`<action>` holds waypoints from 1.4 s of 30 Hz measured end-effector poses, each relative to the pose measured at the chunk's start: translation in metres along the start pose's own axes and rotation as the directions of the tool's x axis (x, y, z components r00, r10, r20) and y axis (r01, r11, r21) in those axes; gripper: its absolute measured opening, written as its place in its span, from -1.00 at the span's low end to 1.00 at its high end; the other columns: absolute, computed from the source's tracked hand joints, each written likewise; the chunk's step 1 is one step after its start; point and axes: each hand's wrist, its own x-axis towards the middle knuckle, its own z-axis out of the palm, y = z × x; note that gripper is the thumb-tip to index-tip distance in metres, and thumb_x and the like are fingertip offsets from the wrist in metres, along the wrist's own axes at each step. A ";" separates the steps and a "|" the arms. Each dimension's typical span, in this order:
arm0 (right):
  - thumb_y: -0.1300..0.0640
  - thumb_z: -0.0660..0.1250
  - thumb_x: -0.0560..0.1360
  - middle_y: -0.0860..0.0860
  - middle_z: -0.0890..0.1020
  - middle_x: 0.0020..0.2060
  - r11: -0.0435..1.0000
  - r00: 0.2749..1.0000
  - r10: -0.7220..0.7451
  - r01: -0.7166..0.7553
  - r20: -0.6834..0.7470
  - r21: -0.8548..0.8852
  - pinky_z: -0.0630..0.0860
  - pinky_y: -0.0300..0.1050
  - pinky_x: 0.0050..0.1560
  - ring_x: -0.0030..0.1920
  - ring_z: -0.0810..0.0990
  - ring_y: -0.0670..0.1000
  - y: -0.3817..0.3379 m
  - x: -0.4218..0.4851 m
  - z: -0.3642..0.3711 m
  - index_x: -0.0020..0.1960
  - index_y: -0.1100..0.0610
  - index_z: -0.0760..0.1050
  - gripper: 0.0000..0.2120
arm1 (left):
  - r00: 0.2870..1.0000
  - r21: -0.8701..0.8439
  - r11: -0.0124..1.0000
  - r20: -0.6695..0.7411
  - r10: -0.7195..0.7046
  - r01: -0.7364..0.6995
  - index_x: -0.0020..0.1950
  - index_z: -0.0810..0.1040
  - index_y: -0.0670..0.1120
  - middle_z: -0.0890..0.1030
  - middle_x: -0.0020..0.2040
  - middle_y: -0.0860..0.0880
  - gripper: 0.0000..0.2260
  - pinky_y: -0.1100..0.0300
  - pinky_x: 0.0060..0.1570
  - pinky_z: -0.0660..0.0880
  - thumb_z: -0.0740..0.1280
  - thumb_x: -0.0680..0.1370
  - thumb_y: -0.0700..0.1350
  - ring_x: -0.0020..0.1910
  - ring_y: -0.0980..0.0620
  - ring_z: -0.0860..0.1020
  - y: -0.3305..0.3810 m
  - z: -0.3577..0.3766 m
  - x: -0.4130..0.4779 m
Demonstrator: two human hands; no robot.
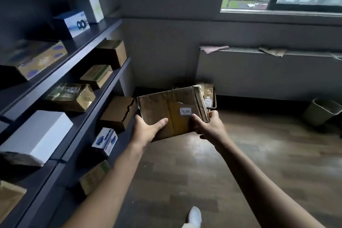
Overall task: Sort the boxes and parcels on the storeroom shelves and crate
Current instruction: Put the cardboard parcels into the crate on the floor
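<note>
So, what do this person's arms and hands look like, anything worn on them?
The left arm and right arm are bare as far as the frame shows, with no sleeves in view. The left hand and right hand have no gloves, and no watch, ring or bracelet shows.

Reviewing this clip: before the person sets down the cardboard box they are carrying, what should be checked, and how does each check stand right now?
1. Two-handed hold: left hand and right hand both grip the cardboard box at its near corners: ok.
2. Box closed: top flaps lie shut, far corner crumpled: ok.
3. White label readable: blurred, cannot tell.
4. Room in the crate behind: mostly hidden, cannot tell.
5. Shelf gap beside the torn brown box: cannot tell.
</note>
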 end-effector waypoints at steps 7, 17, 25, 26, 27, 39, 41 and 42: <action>-0.20 0.30 0.51 0.00 0.62 -0.16 0.981 0.980 0.065 -0.028 0.190 -0.193 0.49 -0.16 -0.41 -0.35 0.61 0.07 -0.009 0.141 -0.024 0.17 -0.07 0.27 -0.63 | 0.998 0.050 0.997 -0.028 -0.051 0.052 0.04 0.41 -0.02 0.59 0.03 -0.02 -0.51 0.02 0.14 0.53 0.63 0.28 -0.04 0.07 -0.03 0.58 0.025 0.062 0.122; -0.11 0.28 0.56 0.07 0.54 0.00 0.940 0.976 0.105 -0.035 0.189 -0.338 0.34 -0.12 -0.12 -0.02 0.51 0.08 -0.010 0.307 -0.019 0.07 0.13 0.28 -0.66 | 0.991 0.122 0.985 0.028 -0.130 0.125 0.18 0.43 -0.09 0.56 0.12 -0.06 -0.34 0.10 0.12 0.48 0.62 0.21 0.08 0.12 -0.04 0.54 0.045 0.135 0.277; -0.08 0.35 0.52 0.10 0.58 0.05 0.915 0.977 0.210 -0.183 0.038 -0.359 0.49 -0.01 0.03 0.05 0.56 0.12 -0.015 0.457 0.002 0.12 0.19 0.36 -0.62 | 0.986 0.306 0.944 0.064 -0.153 0.126 0.26 0.42 -0.12 0.30 0.13 -0.06 -0.30 0.06 0.30 0.37 0.58 0.26 0.14 0.27 -0.10 0.38 0.057 0.198 0.441; -0.07 0.36 0.52 0.11 0.59 0.05 0.910 0.974 0.226 -0.202 0.026 -0.363 0.49 -0.01 0.04 0.05 0.56 0.13 -0.014 0.474 0.004 0.13 0.20 0.37 -0.61 | 0.984 0.316 0.941 0.080 -0.158 0.125 0.25 0.42 -0.12 0.28 0.12 -0.04 -0.31 0.06 0.29 0.38 0.58 0.27 0.15 0.26 -0.10 0.39 0.059 0.205 0.459; -0.06 0.36 0.51 0.12 0.59 0.04 0.905 0.971 0.239 -0.217 0.016 -0.366 0.48 -0.01 0.02 0.04 0.56 0.13 -0.013 0.491 0.006 0.13 0.22 0.37 -0.60 | 0.983 0.326 0.938 0.098 -0.157 0.117 0.25 0.41 -0.12 0.27 0.10 -0.03 -0.32 0.07 0.27 0.39 0.58 0.27 0.14 0.26 -0.10 0.39 0.059 0.212 0.477; -0.03 0.37 0.51 0.05 0.51 -0.16 0.840 0.912 0.409 -0.361 0.035 -0.404 0.29 -0.08 -0.19 -0.13 0.45 0.09 0.054 0.664 0.036 -0.02 0.20 0.34 -0.67 | 0.952 0.523 0.827 0.089 -0.293 0.206 0.29 0.31 -0.17 0.39 0.27 -0.16 -0.35 0.07 0.25 0.35 0.55 0.34 0.00 0.31 -0.13 0.37 0.031 0.311 0.642; -0.03 0.38 0.51 0.05 0.52 -0.16 0.839 0.902 0.429 -0.376 0.052 -0.394 0.30 -0.08 -0.20 -0.13 0.45 0.08 0.073 0.693 0.038 -0.01 0.21 0.35 -0.67 | 0.945 0.560 0.798 0.079 -0.317 0.221 0.29 0.31 -0.17 0.40 0.28 -0.16 -0.35 0.07 0.24 0.35 0.54 0.35 0.01 0.32 -0.14 0.37 0.023 0.332 0.666; -0.03 0.38 0.50 0.05 0.52 -0.15 0.836 0.897 0.438 -0.382 0.057 -0.394 0.30 -0.08 -0.20 -0.13 0.45 0.08 0.082 0.707 0.039 0.00 0.21 0.36 -0.66 | 0.941 0.570 0.787 0.069 -0.331 0.235 0.29 0.30 -0.17 0.40 0.28 -0.16 -0.35 0.07 0.24 0.35 0.54 0.35 0.01 0.32 -0.14 0.38 0.019 0.342 0.677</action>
